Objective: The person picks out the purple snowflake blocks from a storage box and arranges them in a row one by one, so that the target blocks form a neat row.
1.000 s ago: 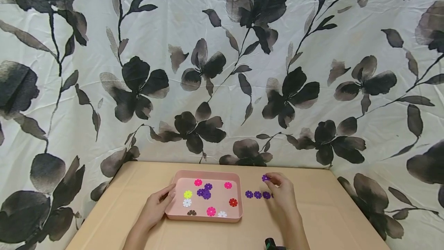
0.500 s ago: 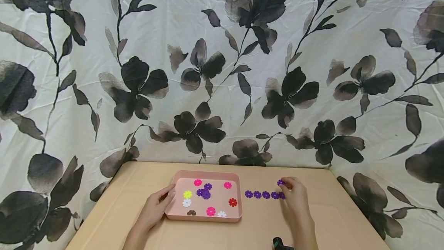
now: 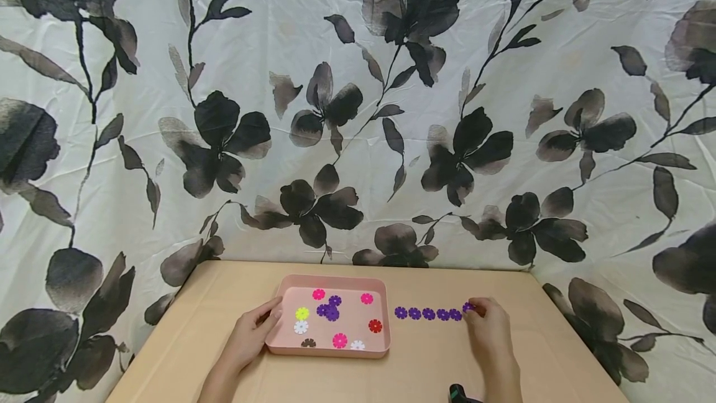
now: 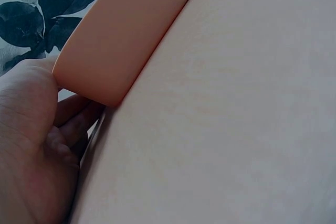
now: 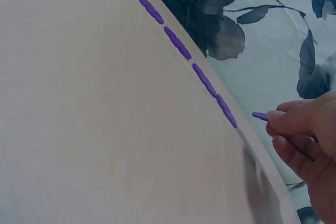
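Five purple flowers (image 3: 428,314) line up toward the table's (image 3: 335,384) right edge; right hand (image 3: 493,331) pinches another flower (image 3: 467,307), left hand (image 3: 248,331) grips the tray (image 3: 330,353), probably steadying it, fingertips half-hidden.

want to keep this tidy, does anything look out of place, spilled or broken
Nothing looks spilled or broken. The row of purple flowers lies fairly straight on the table beside the pink tray. One mild oddity: three purple flowers inside the tray bunch together, seemingly overlapping, while the other pieces mostly lie apart.
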`<control>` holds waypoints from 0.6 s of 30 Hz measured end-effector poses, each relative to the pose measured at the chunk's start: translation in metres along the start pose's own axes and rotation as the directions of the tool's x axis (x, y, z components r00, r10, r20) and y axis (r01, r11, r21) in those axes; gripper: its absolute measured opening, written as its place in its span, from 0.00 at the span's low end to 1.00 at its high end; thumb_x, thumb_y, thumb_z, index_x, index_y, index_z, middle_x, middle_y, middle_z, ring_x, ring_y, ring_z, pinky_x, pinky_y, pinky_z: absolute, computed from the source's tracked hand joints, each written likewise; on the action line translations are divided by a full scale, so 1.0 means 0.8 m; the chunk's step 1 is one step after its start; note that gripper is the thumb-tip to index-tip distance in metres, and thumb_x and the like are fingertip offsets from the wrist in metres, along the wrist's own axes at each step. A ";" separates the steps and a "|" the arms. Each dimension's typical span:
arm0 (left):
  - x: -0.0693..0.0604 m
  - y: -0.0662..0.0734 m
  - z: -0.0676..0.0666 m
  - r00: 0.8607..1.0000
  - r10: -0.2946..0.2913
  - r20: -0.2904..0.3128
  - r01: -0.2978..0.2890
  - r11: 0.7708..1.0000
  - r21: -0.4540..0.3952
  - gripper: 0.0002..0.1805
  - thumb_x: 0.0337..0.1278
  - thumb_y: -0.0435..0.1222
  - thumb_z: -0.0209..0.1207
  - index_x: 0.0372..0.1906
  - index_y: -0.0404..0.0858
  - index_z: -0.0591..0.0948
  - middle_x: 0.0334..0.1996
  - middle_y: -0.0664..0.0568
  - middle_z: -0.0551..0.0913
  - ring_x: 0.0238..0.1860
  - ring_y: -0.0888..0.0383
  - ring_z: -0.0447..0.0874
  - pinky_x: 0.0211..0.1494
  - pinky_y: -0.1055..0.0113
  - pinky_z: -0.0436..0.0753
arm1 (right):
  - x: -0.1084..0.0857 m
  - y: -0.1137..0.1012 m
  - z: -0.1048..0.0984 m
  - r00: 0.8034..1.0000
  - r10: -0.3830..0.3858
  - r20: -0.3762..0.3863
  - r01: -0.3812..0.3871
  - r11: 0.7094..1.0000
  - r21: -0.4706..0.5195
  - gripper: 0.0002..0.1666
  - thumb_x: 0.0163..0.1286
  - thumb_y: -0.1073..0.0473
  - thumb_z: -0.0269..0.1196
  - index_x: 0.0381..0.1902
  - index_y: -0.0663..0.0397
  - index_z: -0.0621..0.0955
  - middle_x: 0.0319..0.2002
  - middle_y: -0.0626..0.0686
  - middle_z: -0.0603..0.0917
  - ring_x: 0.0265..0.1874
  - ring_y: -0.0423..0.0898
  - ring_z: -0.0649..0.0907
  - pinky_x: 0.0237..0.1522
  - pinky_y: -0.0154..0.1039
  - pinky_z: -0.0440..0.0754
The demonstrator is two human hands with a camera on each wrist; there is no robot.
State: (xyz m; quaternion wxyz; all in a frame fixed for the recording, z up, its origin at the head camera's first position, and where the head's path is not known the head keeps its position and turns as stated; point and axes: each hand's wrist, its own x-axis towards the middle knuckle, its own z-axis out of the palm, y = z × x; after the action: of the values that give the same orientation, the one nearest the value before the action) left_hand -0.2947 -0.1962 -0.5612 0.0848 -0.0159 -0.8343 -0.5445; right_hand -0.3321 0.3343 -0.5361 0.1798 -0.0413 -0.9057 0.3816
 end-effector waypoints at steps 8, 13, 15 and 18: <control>-0.001 -0.001 0.000 1.000 0.001 -0.007 -0.001 1.000 -0.008 0.25 0.76 0.45 0.59 0.72 0.42 0.78 0.72 0.43 0.76 0.75 0.48 0.70 0.69 0.82 0.68 | 0.001 0.010 -0.003 1.000 0.004 0.021 -0.003 1.000 -0.016 0.15 0.70 0.69 0.66 0.52 0.70 0.85 0.51 0.67 0.85 0.49 0.61 0.85 0.52 0.54 0.85; -0.001 0.000 0.000 1.000 0.002 -0.012 -0.002 1.000 0.004 0.25 0.76 0.45 0.59 0.72 0.43 0.78 0.72 0.43 0.76 0.75 0.48 0.70 0.70 0.79 0.69 | 0.001 0.012 -0.003 1.000 -0.002 0.021 0.003 0.999 -0.040 0.14 0.68 0.70 0.67 0.51 0.70 0.86 0.49 0.66 0.85 0.46 0.59 0.85 0.45 0.44 0.84; -0.001 0.000 0.000 1.000 0.002 -0.012 -0.002 1.000 0.007 0.25 0.76 0.45 0.59 0.72 0.43 0.78 0.72 0.43 0.76 0.75 0.48 0.70 0.72 0.76 0.70 | 0.001 0.012 -0.003 1.000 0.000 0.028 0.001 0.999 -0.040 0.14 0.68 0.70 0.68 0.50 0.71 0.85 0.48 0.66 0.85 0.45 0.58 0.85 0.44 0.44 0.84; -0.001 0.001 0.000 1.000 0.002 -0.009 -0.002 1.000 0.010 0.26 0.76 0.46 0.59 0.72 0.43 0.78 0.72 0.43 0.76 0.75 0.48 0.70 0.74 0.70 0.70 | 0.001 0.013 -0.002 0.999 0.010 0.041 -0.009 0.999 -0.039 0.13 0.69 0.71 0.67 0.50 0.71 0.85 0.48 0.67 0.85 0.45 0.59 0.85 0.46 0.48 0.86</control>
State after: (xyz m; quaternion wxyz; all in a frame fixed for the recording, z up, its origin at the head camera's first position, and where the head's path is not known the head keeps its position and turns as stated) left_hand -0.2939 -0.1959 -0.5608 0.0892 -0.0138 -0.8366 -0.5403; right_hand -0.3327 0.3432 -0.5423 0.1582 -0.0411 -0.9164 0.3654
